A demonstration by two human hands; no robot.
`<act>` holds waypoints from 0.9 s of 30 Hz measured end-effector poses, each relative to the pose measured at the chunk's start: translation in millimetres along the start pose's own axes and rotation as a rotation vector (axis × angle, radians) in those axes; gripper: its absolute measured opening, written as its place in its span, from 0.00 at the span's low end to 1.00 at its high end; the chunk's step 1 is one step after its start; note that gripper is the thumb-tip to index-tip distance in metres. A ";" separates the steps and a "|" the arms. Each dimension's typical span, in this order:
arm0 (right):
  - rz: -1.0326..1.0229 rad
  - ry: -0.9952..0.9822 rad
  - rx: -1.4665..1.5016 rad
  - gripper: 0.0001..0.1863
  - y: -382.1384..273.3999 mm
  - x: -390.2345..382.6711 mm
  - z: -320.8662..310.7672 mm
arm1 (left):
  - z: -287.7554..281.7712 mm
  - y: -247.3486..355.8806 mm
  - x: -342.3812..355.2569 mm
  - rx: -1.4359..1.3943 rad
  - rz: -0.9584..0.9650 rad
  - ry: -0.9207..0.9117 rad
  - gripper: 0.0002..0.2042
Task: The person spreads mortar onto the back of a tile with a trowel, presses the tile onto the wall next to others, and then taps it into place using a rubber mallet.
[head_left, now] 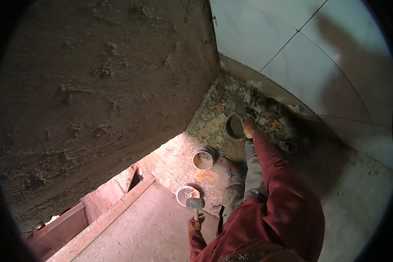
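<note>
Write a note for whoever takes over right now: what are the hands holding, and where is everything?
Left hand: gripping the handle of a rubber mallet, head up, over a white bowl.
Right hand: reaching down with a trowel to the rubble in the corner, beside a dark pan.
A bucket stands on the floor between bowl and pan; a short pipe piece lies to the right.
Done: right wall tiles are up. Left: the left wall is bare rough plaster and the corner floor is loose rubble.
</note>
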State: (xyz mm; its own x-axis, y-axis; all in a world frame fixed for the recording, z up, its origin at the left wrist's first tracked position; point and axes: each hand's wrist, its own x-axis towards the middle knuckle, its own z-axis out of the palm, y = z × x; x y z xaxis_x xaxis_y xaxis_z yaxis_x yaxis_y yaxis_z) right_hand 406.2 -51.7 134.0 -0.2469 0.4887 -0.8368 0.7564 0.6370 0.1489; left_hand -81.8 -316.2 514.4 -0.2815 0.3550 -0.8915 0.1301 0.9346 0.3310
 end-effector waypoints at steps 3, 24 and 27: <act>-0.079 -0.007 -0.076 0.32 4.2 46.1 54.4 | 37.1 46.4 39.6 -0.077 0.258 -0.106 0.13; 0.320 1.182 1.730 0.27 157.7 -418.7 -225.0 | 383.0 469.8 -48.8 0.263 0.980 -0.704 0.34; 0.426 1.214 1.668 0.25 198.8 -471.6 -223.4 | 393.0 532.6 -54.7 0.130 0.954 -0.563 0.34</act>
State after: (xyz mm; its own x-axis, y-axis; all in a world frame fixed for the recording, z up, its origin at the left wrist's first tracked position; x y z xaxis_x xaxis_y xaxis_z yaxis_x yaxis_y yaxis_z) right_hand 537.6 -22.3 676.0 0.3913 0.9145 -0.1026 0.3853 -0.2641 -0.8842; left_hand 376.5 153.2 617.9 0.4539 0.8343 -0.3131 0.1708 0.2634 0.9495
